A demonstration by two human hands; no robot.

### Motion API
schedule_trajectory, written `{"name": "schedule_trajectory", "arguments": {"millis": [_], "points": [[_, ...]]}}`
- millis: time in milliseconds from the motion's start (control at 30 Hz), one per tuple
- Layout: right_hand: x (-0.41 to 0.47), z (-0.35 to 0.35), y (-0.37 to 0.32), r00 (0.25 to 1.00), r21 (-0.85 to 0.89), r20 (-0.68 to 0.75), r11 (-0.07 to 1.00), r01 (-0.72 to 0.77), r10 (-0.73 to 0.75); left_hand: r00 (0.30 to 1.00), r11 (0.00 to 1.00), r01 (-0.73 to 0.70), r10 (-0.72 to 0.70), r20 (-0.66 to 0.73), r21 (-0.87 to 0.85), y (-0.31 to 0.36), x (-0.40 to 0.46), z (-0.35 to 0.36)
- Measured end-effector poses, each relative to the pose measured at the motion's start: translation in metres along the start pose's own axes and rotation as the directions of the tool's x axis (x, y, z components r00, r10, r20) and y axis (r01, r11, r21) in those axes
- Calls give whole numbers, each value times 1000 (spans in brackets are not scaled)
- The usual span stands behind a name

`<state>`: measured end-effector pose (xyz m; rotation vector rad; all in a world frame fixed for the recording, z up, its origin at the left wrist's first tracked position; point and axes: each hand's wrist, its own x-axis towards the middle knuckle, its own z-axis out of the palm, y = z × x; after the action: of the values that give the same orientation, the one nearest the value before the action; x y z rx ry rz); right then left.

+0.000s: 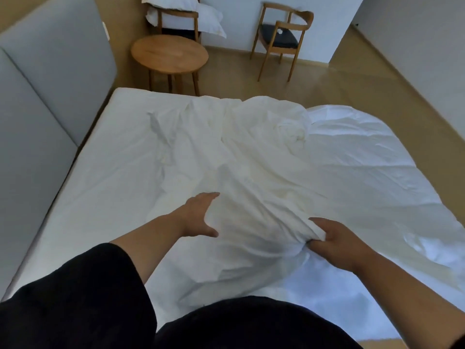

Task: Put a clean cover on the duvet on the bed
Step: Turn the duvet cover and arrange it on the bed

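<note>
Right hand [337,244] has its grip clamped on a bunched fold of the white cover [251,197], fingers curled round the cloth near the bed's [105,177] near edge. Left hand [198,215] has its grip apart: fingers straight, thumb spread, palm pressed against the left side of the same raised fold.

The cover runs as a rumpled ridge from the hands up the middle of the bed to a wadded lump at the far edge. The duvet [364,157] lies flat under and to the right of it, spread over the right half of the bed and draping past the right edge. Left half of the bed shows the creased sheet only. Whether any duvet is already inside the cover: cannot tell.

Around it: grey padded headboard [50,79] along the left side. Beyond the far edge, one round wooden surface [169,52], just beside the bed. Two wooden chairs: the left chair [176,18] behind the round surface carries two white pillows [191,13]; the right chair [281,34] has a dark seat pad and stands apart against the wall. Wood floor [339,79] on the far and right sides.

Dark sleeve [83,293] on the left arm; right forearm bare.
</note>
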<state>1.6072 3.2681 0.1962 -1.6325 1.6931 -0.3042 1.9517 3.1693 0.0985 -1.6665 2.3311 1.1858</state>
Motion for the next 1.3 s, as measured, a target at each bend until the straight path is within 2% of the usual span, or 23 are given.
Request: {"name": "schedule_trajectory", "arguments": {"millis": [100, 167, 233, 333, 433, 533, 567, 600, 633, 700, 767, 800, 867, 900, 967, 1067, 1133, 1233, 1300], "points": [[-38, -9, -13, 993, -1, 99, 998, -59, 59, 993, 986, 75, -59, 107, -151, -25, 2, 14], [-63, -13, -16, 969, -20, 203, 990, -141, 142, 990, 992, 13, 5, 140, -128, -27, 5, 19], [-89, -20, -12, 929, -26, 239, 958, -284, 282, 989, 993, -52, 67, 133, -110, -24, 12, 20], [-117, -26, 21, 860, -53, 143, 871, -488, 490, 991, 995, -85, 89, 97, -47, -26, 27, 19], [-133, -14, 65, 759, -145, 77, 760, -634, 647, 995, 1000, -10, 8, 96, 21, -39, 37, 26], [-126, 13, 114, 598, -456, 63, 557, -695, 799, 986, 996, 79, -84, 142, 46, -60, 39, 40], [-120, 22, 130, 546, -510, 49, 491, -706, 836, 982, 993, 109, -114, 149, 45, -66, 38, 45], [-108, 32, 136, 519, -529, 36, 457, -715, 854, 977, 988, 145, -151, 151, 50, -74, 37, 50], [-92, 40, 135, 526, -541, 22, 452, -709, 850, 974, 982, 177, -185, 134, 63, -81, 37, 55], [-49, 54, 124, 622, -554, 57, 542, -631, 781, 962, 961, 263, -268, 56, 82, -96, 37, 63], [1, 68, 100, 726, -527, 97, 654, -543, 681, 928, 928, 372, -373, -14, -26, -114, 41, 70], [24, 76, 89, 770, -503, 104, 701, -506, 630, 903, 894, 427, -430, 3, -135, -122, 43, 72], [72, 93, 71, 840, -485, 136, 775, -406, 525, 868, 809, 494, -480, 127, -319, -135, 44, 79], [94, 102, 63, 874, -502, 160, 801, -328, 458, 870, 799, 493, -452, 198, -344, -136, 43, 82], [140, 121, 50, 916, -531, 244, 834, -150, 320, 882, 850, 448, -371, 290, -276, -129, 42, 97], [205, 147, 35, 921, -602, 373, 785, 149, 111, 902, 911, 354, -272, 336, -210, -110, 42, 130], [249, 161, 32, 915, -649, 399, 725, 231, 65, 910, 943, 310, -256, 325, -124, -101, 42, 147], [308, 178, 36, 875, -716, 476, 617, 327, 89, 925, 963, 271, -263, 274, 11, -97, 38, 159], [336, 191, 38, 818, -723, 548, 588, 361, 172, 925, 963, 266, -265, 274, 34, -103, 35, 166]]}}
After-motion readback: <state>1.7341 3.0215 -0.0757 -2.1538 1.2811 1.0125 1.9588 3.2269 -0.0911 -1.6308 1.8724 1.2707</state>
